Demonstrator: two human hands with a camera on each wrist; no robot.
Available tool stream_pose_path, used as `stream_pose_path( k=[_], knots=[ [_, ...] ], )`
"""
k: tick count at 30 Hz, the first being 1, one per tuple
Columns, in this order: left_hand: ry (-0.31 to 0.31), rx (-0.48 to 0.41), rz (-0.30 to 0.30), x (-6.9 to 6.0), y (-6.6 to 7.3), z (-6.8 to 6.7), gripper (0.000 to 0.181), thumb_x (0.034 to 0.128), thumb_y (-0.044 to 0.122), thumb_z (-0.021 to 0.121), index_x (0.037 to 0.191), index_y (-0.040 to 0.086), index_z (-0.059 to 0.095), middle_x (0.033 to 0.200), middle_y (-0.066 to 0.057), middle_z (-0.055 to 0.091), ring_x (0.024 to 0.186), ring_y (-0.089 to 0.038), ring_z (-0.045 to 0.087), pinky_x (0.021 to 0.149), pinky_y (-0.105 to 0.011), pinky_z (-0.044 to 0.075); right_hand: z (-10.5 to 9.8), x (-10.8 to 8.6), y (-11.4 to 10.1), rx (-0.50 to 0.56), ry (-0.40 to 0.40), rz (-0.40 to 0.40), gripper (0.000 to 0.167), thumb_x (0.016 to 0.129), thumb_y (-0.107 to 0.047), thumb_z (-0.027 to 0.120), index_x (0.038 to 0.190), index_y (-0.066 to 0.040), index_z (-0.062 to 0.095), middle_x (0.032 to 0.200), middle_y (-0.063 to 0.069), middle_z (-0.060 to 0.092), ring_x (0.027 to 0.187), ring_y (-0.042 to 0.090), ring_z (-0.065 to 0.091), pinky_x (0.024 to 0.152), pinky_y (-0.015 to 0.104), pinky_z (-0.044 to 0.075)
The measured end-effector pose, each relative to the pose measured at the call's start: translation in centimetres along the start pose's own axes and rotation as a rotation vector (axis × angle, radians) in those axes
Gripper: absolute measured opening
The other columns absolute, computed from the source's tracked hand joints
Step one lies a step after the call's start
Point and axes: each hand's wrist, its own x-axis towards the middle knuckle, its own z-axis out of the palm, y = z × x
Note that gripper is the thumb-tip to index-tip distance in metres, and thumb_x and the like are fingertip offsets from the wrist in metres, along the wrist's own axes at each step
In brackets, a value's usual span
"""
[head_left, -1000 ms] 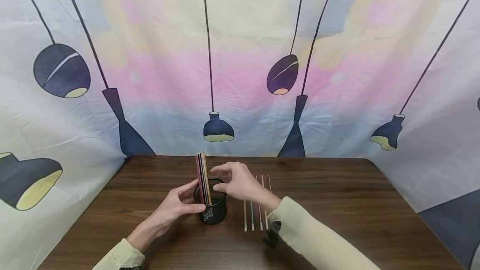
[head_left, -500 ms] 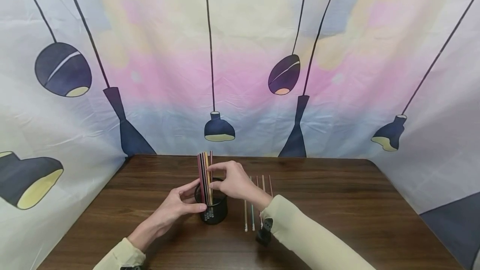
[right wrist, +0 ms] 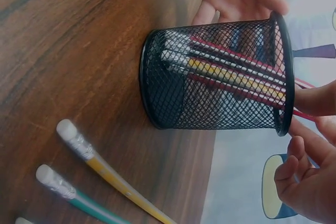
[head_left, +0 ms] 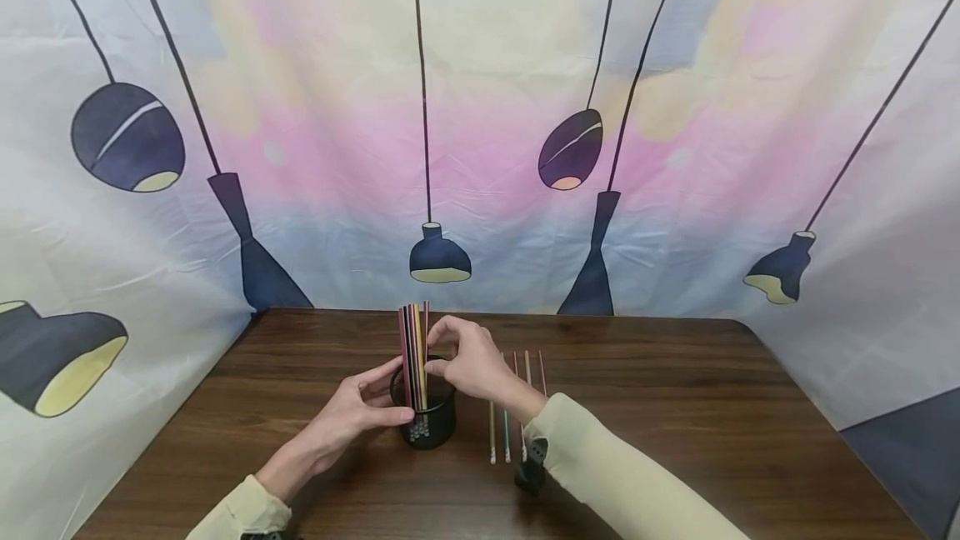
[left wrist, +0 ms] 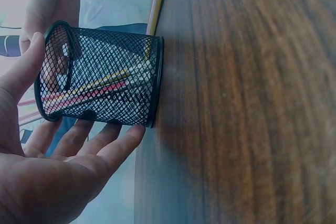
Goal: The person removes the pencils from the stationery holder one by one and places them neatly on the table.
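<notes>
A black mesh pencil cup [head_left: 441, 427] stands upright on the table. My left hand [head_left: 345, 407] holds its left side, the thumb near the rim and the fingers along the mesh, as the left wrist view shows. Inside, a bundle of pencils [head_left: 412, 348] leans to the left, eraser ends down, in red, black and yellow. One red pencil [head_left: 427, 313] stands a little apart on the bundle's right. My right hand [head_left: 476, 363] is over the rim and pinches this pencil between thumb and fingers; the contact is partly hidden.
Right of the cup, several pencils lie side by side on the wooden table [head_left: 637, 423], erasers toward me, among them a yellow one [right wrist: 118, 184] and a green one [right wrist: 94, 208]. My right forearm partly covers them. A printed cloth [head_left: 495, 148] hangs behind the table.
My right hand reached in to the pencils, and one red pencil now stands apart from the bundle. The hand then shifted slightly right. My left hand stayed on the cup.
</notes>
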Motion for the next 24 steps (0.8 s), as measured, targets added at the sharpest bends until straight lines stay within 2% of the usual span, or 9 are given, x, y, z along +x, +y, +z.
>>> stream_pose_path(
  k=[5,11,19,23,24],
  knots=[
    [0.003,-0.002,-0.01,0.04,0.04,-0.02,0.087,0.0939,0.01,0.08,0.166,0.008,0.032,0.159,-0.029,0.042,0.136,-0.04,0.054,0.098,-0.036,0.052,0.08,-0.01,0.01,0.05,-0.014,-0.027,0.028,0.093,-0.001,0.08,0.114,-0.012,0.064,0.111,0.001,0.076,0.062,0.014,0.049,0.062,0.028,0.04],
    [-0.002,-0.004,-0.002,-0.06,0.06,-0.03,0.088,0.0937,0.01,0.081,0.166,0.007,0.031,0.159,-0.029,0.041,0.137,-0.041,0.053,0.098,-0.036,0.052,0.2,0.01,0.01,0.037,-0.017,-0.068,0.036,0.095,0.001,0.077,0.125,-0.012,0.064,0.106,0.0,0.074,0.063,0.014,0.051,0.061,0.028,0.041],
    [-0.009,-0.015,0.011,-0.16,0.03,0.03,0.087,0.0937,0.009,0.08,0.166,0.006,0.032,0.158,-0.029,0.043,0.135,-0.039,0.055,0.097,-0.034,0.052,0.4,-0.3,0.38,-0.003,-0.022,-0.08,0.025,0.096,-0.003,0.077,0.111,-0.014,0.062,0.118,0.001,0.073,0.059,0.013,0.048,0.059,0.027,0.04],
    [-0.008,-0.014,0.012,-0.16,0.0,0.01,0.087,0.0938,0.009,0.08,0.166,0.006,0.032,0.158,-0.029,0.044,0.135,-0.039,0.055,0.097,-0.034,0.052,0.47,-0.38,0.54,-0.008,-0.044,-0.078,0.029,0.097,-0.003,0.076,0.118,-0.018,0.063,0.126,0.004,0.073,0.059,0.014,0.051,0.061,0.028,0.042],
    [-0.009,-0.013,0.012,-0.15,0.0,-0.01,0.087,0.0938,0.009,0.08,0.166,0.006,0.032,0.158,-0.029,0.044,0.135,-0.039,0.055,0.098,-0.034,0.052,0.47,-0.38,0.54,-0.01,-0.049,-0.075,0.031,0.097,-0.004,0.076,0.12,-0.019,0.063,0.127,0.004,0.073,0.064,0.013,0.056,0.063,0.027,0.043]
  ],
)
